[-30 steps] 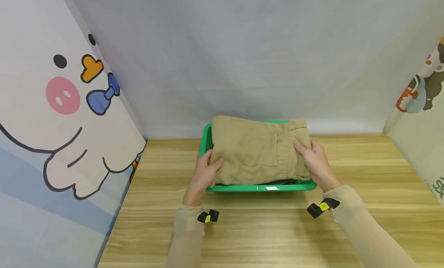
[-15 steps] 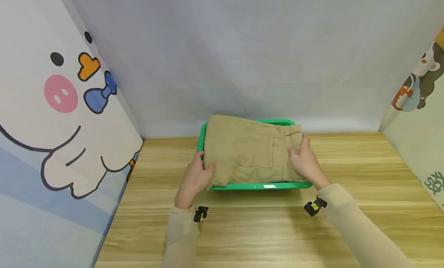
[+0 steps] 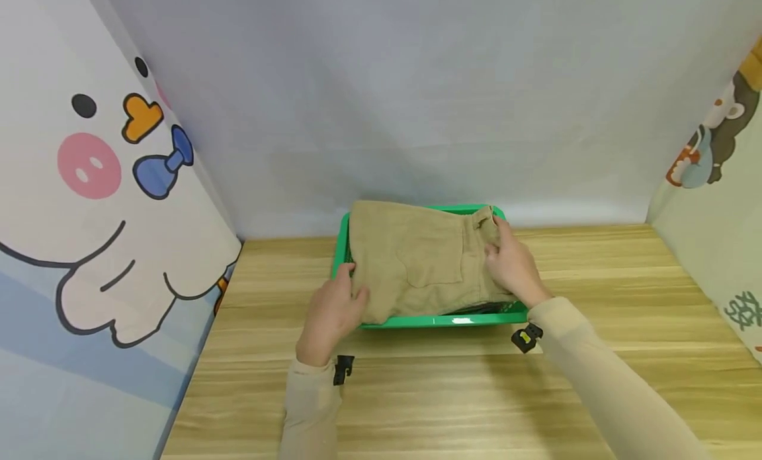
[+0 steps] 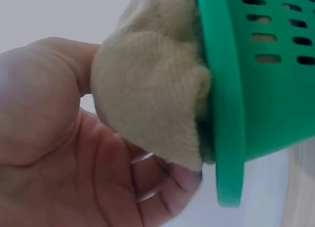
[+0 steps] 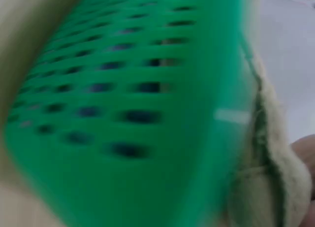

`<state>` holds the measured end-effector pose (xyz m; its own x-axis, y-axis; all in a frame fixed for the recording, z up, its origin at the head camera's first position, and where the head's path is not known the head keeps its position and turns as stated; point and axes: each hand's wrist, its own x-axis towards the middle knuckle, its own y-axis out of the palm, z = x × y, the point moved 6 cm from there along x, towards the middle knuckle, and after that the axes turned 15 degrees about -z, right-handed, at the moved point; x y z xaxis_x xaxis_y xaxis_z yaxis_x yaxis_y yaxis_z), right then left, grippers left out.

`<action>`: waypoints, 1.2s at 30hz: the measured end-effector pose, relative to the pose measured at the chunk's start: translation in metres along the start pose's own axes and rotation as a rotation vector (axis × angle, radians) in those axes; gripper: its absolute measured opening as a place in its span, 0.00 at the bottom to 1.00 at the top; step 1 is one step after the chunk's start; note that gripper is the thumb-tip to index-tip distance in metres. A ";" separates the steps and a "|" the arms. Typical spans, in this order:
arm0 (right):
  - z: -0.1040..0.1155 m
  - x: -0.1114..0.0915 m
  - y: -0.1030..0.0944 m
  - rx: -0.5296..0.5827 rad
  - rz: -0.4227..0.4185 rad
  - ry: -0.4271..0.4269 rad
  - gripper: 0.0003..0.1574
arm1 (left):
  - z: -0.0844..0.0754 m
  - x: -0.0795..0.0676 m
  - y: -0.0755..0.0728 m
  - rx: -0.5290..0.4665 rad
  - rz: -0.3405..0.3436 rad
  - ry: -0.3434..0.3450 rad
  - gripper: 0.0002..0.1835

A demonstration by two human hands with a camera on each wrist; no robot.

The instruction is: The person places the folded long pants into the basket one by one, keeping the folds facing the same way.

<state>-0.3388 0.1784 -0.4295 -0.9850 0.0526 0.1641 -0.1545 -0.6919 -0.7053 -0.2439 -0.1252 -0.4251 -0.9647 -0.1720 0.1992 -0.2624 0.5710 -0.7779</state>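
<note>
Folded khaki trousers (image 3: 431,255) with a back pocket lie across the top of a green plastic basket (image 3: 440,321). At their left end my left hand (image 3: 333,311) grips the folded edge, thumb on top. In the left wrist view, that hand's fingers (image 4: 167,187) curl beneath the cloth beside the rim. My right hand (image 3: 513,265) pinches the waistband end, which is bunched and slightly raised. The right wrist view is blurred and shows the basket's slotted wall (image 5: 123,89), with the trousers' edge (image 5: 290,173) at the fingers. Dark cloth (image 3: 482,308) peeks out under the trousers.
The basket stands on a wood-grain table (image 3: 428,394), close to a pale back wall (image 3: 405,116). A cartoon-printed panel (image 3: 119,248) borders the left side. Another printed panel (image 3: 708,241) borders the right.
Both hands and the trousers have shifted slightly left in view. The waistband end has been drawn inward by my right hand, uncovering more of the basket's right end.
</note>
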 end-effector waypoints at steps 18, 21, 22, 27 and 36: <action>0.003 -0.006 0.004 -0.168 -0.002 -0.001 0.51 | 0.011 -0.002 -0.004 -0.023 -0.051 -0.070 0.30; 0.011 -0.015 0.000 -0.183 -0.139 -0.100 0.50 | 0.007 -0.001 -0.010 0.014 -0.136 -0.019 0.29; 0.014 -0.017 -0.002 -0.186 -0.180 -0.151 0.48 | 0.004 0.000 -0.011 0.023 -0.163 0.005 0.28; 0.030 -0.019 -0.001 -0.242 -0.279 -0.427 0.31 | -0.013 0.013 -0.008 0.034 -0.159 0.176 0.28; 0.025 -0.005 0.024 -0.432 -0.054 -0.497 0.27 | -0.011 0.066 0.015 0.142 0.131 0.362 0.32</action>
<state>-0.3354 0.1439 -0.4301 -0.8387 -0.3311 0.4325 -0.3212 -0.3405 -0.8837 -0.3116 -0.1194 -0.4175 -0.9410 0.2031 0.2706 -0.1563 0.4484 -0.8800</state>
